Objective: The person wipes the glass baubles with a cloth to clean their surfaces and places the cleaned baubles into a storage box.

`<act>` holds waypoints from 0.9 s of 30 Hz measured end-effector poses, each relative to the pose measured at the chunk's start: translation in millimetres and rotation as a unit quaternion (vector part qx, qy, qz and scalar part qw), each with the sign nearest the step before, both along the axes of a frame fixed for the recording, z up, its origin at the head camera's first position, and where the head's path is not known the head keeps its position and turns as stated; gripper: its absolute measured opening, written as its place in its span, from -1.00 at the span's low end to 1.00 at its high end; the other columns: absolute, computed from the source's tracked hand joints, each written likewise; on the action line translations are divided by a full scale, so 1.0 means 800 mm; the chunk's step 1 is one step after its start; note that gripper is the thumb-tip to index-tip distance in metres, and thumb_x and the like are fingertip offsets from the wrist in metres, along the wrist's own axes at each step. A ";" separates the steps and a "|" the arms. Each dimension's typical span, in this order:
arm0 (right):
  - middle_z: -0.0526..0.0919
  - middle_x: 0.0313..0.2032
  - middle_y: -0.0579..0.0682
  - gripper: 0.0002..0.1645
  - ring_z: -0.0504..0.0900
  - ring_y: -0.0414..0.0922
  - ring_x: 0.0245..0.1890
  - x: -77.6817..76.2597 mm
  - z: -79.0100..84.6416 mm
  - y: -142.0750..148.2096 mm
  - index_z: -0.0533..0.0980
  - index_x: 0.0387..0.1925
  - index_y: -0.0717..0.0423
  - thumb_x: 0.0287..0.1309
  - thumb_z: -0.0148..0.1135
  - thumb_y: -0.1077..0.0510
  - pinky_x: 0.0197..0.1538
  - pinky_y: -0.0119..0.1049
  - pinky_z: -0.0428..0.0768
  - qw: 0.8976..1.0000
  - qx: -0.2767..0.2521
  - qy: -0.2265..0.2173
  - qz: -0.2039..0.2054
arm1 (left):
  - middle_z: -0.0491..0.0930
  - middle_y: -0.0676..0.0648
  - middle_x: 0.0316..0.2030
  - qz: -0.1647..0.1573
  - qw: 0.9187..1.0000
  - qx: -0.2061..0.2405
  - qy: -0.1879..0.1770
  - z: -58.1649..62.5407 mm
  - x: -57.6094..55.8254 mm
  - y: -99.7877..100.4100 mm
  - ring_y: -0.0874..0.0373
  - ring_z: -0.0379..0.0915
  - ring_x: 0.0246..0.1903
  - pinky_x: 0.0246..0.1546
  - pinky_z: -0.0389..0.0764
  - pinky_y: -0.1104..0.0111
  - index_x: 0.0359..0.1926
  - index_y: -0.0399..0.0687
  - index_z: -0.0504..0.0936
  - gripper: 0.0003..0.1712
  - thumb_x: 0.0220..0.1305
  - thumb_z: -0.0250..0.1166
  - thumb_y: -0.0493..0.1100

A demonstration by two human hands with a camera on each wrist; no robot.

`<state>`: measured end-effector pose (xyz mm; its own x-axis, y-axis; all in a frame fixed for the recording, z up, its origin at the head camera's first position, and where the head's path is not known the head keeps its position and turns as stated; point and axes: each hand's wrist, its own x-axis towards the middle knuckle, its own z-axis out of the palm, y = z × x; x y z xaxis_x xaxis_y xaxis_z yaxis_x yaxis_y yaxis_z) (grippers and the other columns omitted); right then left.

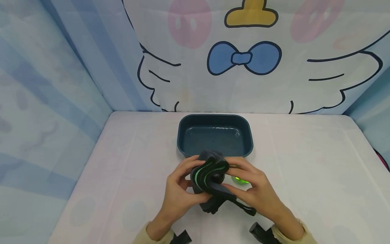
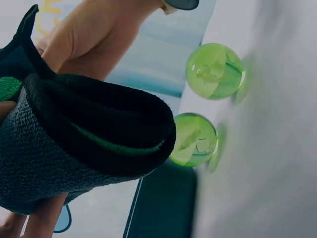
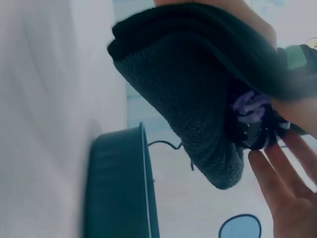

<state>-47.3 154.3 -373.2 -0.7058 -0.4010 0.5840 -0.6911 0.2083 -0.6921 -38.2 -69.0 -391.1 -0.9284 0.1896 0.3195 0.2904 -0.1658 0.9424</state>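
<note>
A thick dark grey cloth (image 1: 210, 162) with black edging and green lines along its folds is held up between both hands, over the table's near middle. My left hand (image 1: 182, 189) grips it from the left, thumb in front and fingers behind. From the right, my right hand (image 1: 254, 183) holds its folds between fingers and thumb. Inside the folds, the right wrist view shows a dark rounded thing with purple and white markings (image 3: 250, 111), mostly covered. Past the right fingers lie two clear green balls (image 2: 213, 71), one partly behind the cloth in the left wrist view.
A dark teal rectangular basin (image 1: 214, 135) stands on the pale table (image 1: 146, 162) just beyond the hands. Behind it hangs a printed backdrop (image 1: 243, 91) with a blue bow. Fabric walls rise at left and right.
</note>
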 end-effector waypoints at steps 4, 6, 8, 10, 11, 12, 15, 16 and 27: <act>0.54 0.20 0.08 -0.60 0.44 -0.15 0.27 -0.008 -0.006 0.000 0.60 0.06 0.25 0.29 0.26 0.08 0.30 -0.44 0.46 0.996 -0.015 0.068 0.048 | 0.41 -0.23 0.26 -0.011 1.000 0.007 -0.009 -0.001 0.001 0.001 0.06 0.54 0.09 -0.20 0.76 0.19 0.17 -0.26 0.54 -0.25 -0.15 0.49 -0.57; 0.53 0.19 0.14 -0.61 0.45 -0.13 0.26 -0.012 -0.008 -0.002 0.59 0.06 0.31 0.31 0.25 0.12 0.29 -0.42 0.48 0.993 -0.023 0.105 0.057 | 0.38 -0.24 0.27 -0.017 1.000 0.001 -0.002 -0.001 0.002 0.001 0.06 0.52 0.11 -0.20 0.76 0.19 0.19 -0.25 0.53 -0.25 -0.12 0.48 -0.55; 0.54 0.17 0.15 -0.60 0.48 -0.15 0.24 -0.013 -0.009 -0.003 0.59 0.05 0.31 0.30 0.26 0.12 0.23 -0.45 0.52 0.992 -0.024 0.116 0.044 | 0.36 -0.22 0.30 -0.019 1.000 -0.009 0.007 -0.001 0.003 0.001 0.06 0.48 0.17 -0.19 0.75 0.21 0.20 -0.21 0.53 -0.25 -0.10 0.48 -0.53; 0.56 0.15 0.11 -0.58 0.52 -0.20 0.20 -0.011 -0.009 -0.004 0.59 0.07 0.28 0.27 0.28 0.10 0.15 -0.49 0.57 0.996 -0.021 0.088 0.026 | 0.35 -0.24 0.31 -0.021 0.999 -0.017 0.030 -0.001 0.003 0.001 0.05 0.46 0.20 -0.19 0.75 0.21 0.21 -0.21 0.52 -0.25 -0.09 0.48 -0.53; 0.57 0.14 0.08 -0.55 0.53 -0.23 0.17 -0.009 -0.009 -0.003 0.59 0.09 0.26 0.24 0.30 0.09 0.11 -0.51 0.59 0.997 -0.018 0.068 0.016 | 0.34 -0.26 0.31 -0.022 0.999 -0.019 0.040 -0.002 0.003 0.001 0.04 0.46 0.20 -0.19 0.75 0.21 0.21 -0.21 0.52 -0.24 -0.10 0.48 -0.53; 0.58 0.13 0.06 -0.54 0.55 -0.25 0.15 -0.007 -0.008 -0.003 0.58 0.10 0.24 0.21 0.33 0.10 0.07 -0.51 0.61 0.999 -0.014 0.045 0.006 | 0.34 -0.26 0.32 -0.021 0.998 -0.019 0.048 -0.002 0.003 0.001 0.05 0.46 0.20 -0.19 0.75 0.22 0.21 -0.21 0.52 -0.24 -0.11 0.48 -0.54; 0.62 0.09 0.02 -0.47 0.59 -0.30 0.09 -0.001 -0.006 -0.004 0.55 0.15 0.20 0.10 0.41 0.22 -0.04 -0.51 0.66 1.000 -0.006 -0.011 -0.014 | 0.36 -0.28 0.30 -0.012 0.997 -0.020 0.072 -0.004 0.003 0.001 0.04 0.48 0.17 -0.20 0.75 0.22 0.18 -0.23 0.55 -0.24 -0.15 0.50 -0.55; 0.63 0.09 0.02 -0.44 0.60 -0.30 0.08 0.000 -0.006 -0.004 0.55 0.16 0.20 0.07 0.43 0.27 -0.05 -0.50 0.67 1.000 -0.002 -0.019 -0.020 | 0.38 -0.27 0.29 -0.007 0.997 -0.021 0.074 -0.004 0.004 0.001 0.05 0.49 0.17 -0.21 0.75 0.22 0.17 -0.23 0.56 -0.24 -0.17 0.51 -0.55; 0.57 0.12 0.06 -0.58 0.51 -0.18 0.18 0.001 0.000 -0.001 0.64 0.01 0.17 0.05 0.46 0.28 0.22 -0.47 0.51 1.000 -0.005 -0.013 -0.017 | 0.37 -0.26 0.18 0.010 0.999 0.000 0.041 -0.004 0.000 0.003 0.01 0.44 0.16 -0.20 0.76 0.16 0.13 -0.30 0.57 -0.29 -0.17 0.50 -0.55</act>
<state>-46.3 153.6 -373.4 -0.7341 -0.3704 0.5691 -0.6652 0.2240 -0.7123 -38.3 -66.4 -394.1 -0.9031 0.1712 0.3938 0.3693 -0.1586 0.9157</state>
